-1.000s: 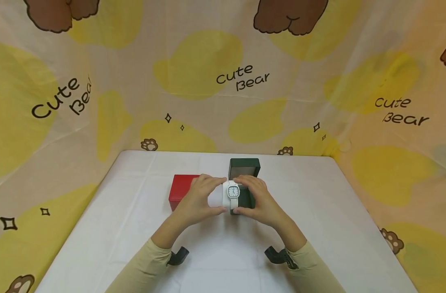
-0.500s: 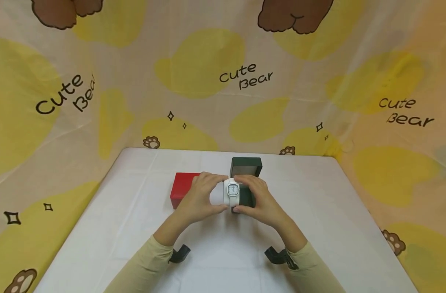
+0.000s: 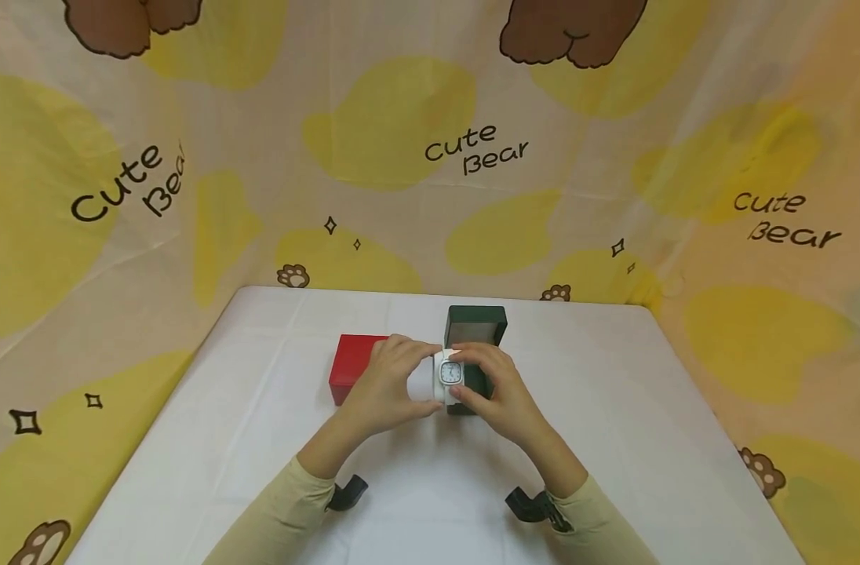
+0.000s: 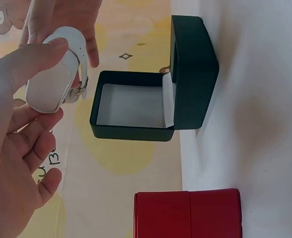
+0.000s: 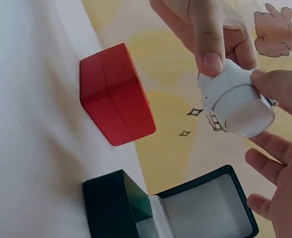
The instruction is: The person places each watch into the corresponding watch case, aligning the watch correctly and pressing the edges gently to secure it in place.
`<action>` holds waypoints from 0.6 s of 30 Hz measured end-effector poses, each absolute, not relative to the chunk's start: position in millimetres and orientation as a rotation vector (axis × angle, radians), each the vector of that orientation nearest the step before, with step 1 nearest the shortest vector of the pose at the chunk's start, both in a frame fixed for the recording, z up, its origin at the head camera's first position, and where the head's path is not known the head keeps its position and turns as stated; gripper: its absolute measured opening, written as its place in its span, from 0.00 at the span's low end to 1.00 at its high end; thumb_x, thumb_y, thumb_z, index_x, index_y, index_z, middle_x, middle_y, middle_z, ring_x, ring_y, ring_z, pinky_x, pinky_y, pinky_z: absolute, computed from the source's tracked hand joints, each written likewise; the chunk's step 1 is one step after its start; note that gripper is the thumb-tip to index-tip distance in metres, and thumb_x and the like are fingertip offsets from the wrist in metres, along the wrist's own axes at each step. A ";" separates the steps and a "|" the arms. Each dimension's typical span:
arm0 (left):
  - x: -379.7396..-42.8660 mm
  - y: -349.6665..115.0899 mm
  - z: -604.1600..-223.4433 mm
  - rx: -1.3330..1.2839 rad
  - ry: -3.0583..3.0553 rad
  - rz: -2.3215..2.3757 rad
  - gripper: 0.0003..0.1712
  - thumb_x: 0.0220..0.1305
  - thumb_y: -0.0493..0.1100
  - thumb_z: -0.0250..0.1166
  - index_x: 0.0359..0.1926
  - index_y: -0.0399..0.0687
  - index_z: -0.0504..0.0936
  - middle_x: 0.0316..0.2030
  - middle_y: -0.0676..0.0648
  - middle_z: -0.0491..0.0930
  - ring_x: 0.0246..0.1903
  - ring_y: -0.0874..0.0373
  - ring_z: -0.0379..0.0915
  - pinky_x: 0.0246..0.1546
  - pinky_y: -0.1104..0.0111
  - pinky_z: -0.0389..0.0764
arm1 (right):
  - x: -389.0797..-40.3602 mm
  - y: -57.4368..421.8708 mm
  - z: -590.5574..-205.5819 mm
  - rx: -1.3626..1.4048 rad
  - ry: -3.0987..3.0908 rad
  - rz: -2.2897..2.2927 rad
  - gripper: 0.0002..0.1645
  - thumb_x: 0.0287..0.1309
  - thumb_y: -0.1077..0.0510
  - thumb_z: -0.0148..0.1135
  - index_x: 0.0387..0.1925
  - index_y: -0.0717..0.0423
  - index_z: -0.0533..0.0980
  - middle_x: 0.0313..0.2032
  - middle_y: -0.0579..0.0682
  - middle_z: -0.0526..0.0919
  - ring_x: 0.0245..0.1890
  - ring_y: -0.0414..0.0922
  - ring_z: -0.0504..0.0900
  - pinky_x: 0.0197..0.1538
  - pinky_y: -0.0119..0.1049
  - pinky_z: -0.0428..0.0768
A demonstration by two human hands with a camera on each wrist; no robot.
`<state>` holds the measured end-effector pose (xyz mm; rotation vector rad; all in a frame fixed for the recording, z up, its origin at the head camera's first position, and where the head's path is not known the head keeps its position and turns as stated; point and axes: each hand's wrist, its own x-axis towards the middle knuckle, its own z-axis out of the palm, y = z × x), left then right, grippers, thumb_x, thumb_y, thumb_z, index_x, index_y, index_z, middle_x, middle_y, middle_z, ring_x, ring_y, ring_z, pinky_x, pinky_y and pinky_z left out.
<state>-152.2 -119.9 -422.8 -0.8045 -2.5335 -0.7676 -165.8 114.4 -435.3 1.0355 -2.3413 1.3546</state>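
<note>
White cushion (image 4: 48, 88) inside the looped watch (image 3: 450, 373) probably steadies it, your left hand (image 3: 388, 386) pinching the cushion, your right hand (image 3: 506, 388) the watch.

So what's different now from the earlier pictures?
The right hand moved its thumb up, closer to the face of the white watch. The left hand still holds the white cushion, and the red box and open green box stayed put.

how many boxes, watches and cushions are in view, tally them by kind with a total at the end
Boxes: 2 (red box, green box)
Watches: 1 (white watch)
Cushions: 1 (pale cushion, with the watch strapped around it)
Total: 4
</note>
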 end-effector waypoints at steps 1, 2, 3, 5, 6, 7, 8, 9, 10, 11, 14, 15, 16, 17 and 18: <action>-151.8 -119.9 -422.5 -0.807 -2.531 -0.766 0.45 0.41 0.54 0.86 0.63 0.54 0.79 0.56 0.54 0.82 0.55 0.58 0.70 0.58 0.55 0.68 | -165.4 114.6 -435.4 1.031 -2.342 1.359 0.26 0.60 0.58 0.74 0.59 0.42 0.78 0.64 0.49 0.78 0.67 0.50 0.70 0.68 0.64 0.60; -151.4 -120.2 -422.2 -0.808 -2.530 -0.766 0.45 0.41 0.54 0.86 0.63 0.54 0.79 0.55 0.54 0.83 0.55 0.58 0.70 0.58 0.55 0.68 | -165.2 114.7 -435.5 1.029 -2.343 1.367 0.26 0.60 0.58 0.74 0.58 0.42 0.78 0.64 0.49 0.79 0.67 0.50 0.70 0.68 0.64 0.61; -151.2 -120.6 -421.8 -0.810 -2.533 -0.761 0.45 0.42 0.55 0.85 0.63 0.54 0.79 0.55 0.54 0.83 0.55 0.58 0.70 0.58 0.55 0.68 | -165.1 114.6 -435.5 1.029 -2.344 1.373 0.25 0.60 0.58 0.74 0.58 0.42 0.78 0.64 0.49 0.79 0.67 0.50 0.70 0.68 0.64 0.61; -151.2 -122.1 -421.1 -0.811 -2.538 -0.745 0.45 0.42 0.56 0.85 0.63 0.54 0.79 0.55 0.54 0.83 0.54 0.58 0.70 0.57 0.55 0.68 | -165.5 114.2 -435.9 1.038 -2.343 1.394 0.25 0.60 0.58 0.74 0.58 0.42 0.78 0.63 0.51 0.79 0.67 0.50 0.71 0.67 0.64 0.62; -151.5 -123.0 -420.7 -0.811 -2.541 -0.735 0.45 0.42 0.57 0.85 0.63 0.53 0.79 0.54 0.54 0.83 0.54 0.58 0.70 0.57 0.55 0.68 | -165.8 113.8 -435.9 1.043 -2.343 1.401 0.24 0.60 0.58 0.74 0.57 0.42 0.78 0.63 0.52 0.79 0.67 0.50 0.71 0.67 0.64 0.63; -152.0 -123.9 -420.3 -0.811 -2.543 -0.727 0.45 0.41 0.57 0.85 0.63 0.53 0.79 0.54 0.54 0.84 0.54 0.59 0.70 0.57 0.56 0.68 | -166.2 113.1 -435.6 1.048 -2.342 1.401 0.24 0.60 0.57 0.74 0.57 0.43 0.78 0.63 0.52 0.79 0.66 0.50 0.71 0.66 0.64 0.63; -152.5 -124.8 -419.7 -0.814 -2.544 -0.721 0.46 0.41 0.57 0.85 0.63 0.53 0.79 0.54 0.54 0.84 0.53 0.59 0.70 0.57 0.56 0.67 | -166.5 112.5 -435.2 1.054 -2.341 1.399 0.24 0.60 0.57 0.74 0.57 0.43 0.78 0.63 0.52 0.79 0.66 0.51 0.71 0.66 0.63 0.63; -153.2 -125.7 -419.2 -0.818 -2.544 -0.716 0.45 0.41 0.58 0.85 0.63 0.53 0.80 0.53 0.54 0.84 0.53 0.59 0.70 0.57 0.56 0.67 | -166.9 111.9 -434.7 1.060 -2.339 1.394 0.24 0.60 0.58 0.74 0.57 0.43 0.78 0.63 0.53 0.79 0.65 0.51 0.71 0.66 0.63 0.63; -153.8 -126.5 -418.5 -0.822 -2.544 -0.713 0.46 0.41 0.58 0.85 0.63 0.53 0.80 0.53 0.54 0.84 0.53 0.59 0.70 0.57 0.56 0.67 | -167.3 111.6 -434.4 1.065 -2.336 1.394 0.24 0.59 0.58 0.74 0.57 0.43 0.78 0.63 0.53 0.79 0.65 0.51 0.71 0.66 0.63 0.63; -154.5 -127.1 -417.7 -0.829 -2.541 -0.717 0.46 0.41 0.58 0.85 0.62 0.53 0.80 0.52 0.54 0.84 0.53 0.59 0.70 0.57 0.56 0.67 | -167.8 111.3 -433.8 1.067 -2.335 1.390 0.25 0.59 0.58 0.74 0.57 0.43 0.78 0.63 0.52 0.79 0.65 0.50 0.72 0.65 0.62 0.63; -155.9 -128.3 -415.5 -0.846 -2.544 -0.725 0.45 0.42 0.58 0.85 0.62 0.53 0.80 0.51 0.55 0.84 0.52 0.60 0.70 0.56 0.56 0.67 | -168.3 111.4 -432.3 1.066 -2.343 1.389 0.25 0.59 0.57 0.75 0.57 0.43 0.78 0.63 0.50 0.79 0.65 0.50 0.71 0.66 0.61 0.63; -156.3 -128.3 -415.3 -0.851 -2.549 -0.728 0.45 0.42 0.59 0.85 0.62 0.53 0.80 0.51 0.55 0.84 0.52 0.60 0.70 0.56 0.57 0.67 | -168.2 111.8 -432.2 1.064 -2.348 1.392 0.25 0.59 0.57 0.75 0.57 0.42 0.78 0.63 0.49 0.79 0.65 0.49 0.71 0.66 0.61 0.63; -156.5 -128.3 -415.3 -0.854 -2.555 -0.731 0.45 0.42 0.59 0.85 0.62 0.53 0.80 0.51 0.55 0.84 0.52 0.60 0.70 0.56 0.57 0.67 | -168.0 112.1 -432.0 1.061 -2.354 1.397 0.25 0.59 0.57 0.75 0.57 0.42 0.78 0.63 0.48 0.78 0.65 0.49 0.71 0.66 0.62 0.63; -156.5 -128.3 -415.3 -0.855 -2.560 -0.737 0.45 0.42 0.59 0.84 0.62 0.53 0.80 0.51 0.55 0.84 0.52 0.60 0.70 0.56 0.57 0.68 | -167.6 112.3 -432.0 1.059 -2.360 1.399 0.25 0.59 0.57 0.75 0.57 0.42 0.78 0.64 0.48 0.78 0.65 0.49 0.71 0.66 0.62 0.63; -156.3 -128.3 -415.7 -0.851 -2.569 -0.742 0.45 0.42 0.59 0.84 0.63 0.53 0.80 0.52 0.55 0.84 0.53 0.60 0.70 0.56 0.57 0.68 | -167.2 112.4 -432.3 1.060 -2.366 1.401 0.25 0.59 0.56 0.75 0.57 0.42 0.78 0.64 0.48 0.78 0.65 0.49 0.70 0.66 0.62 0.63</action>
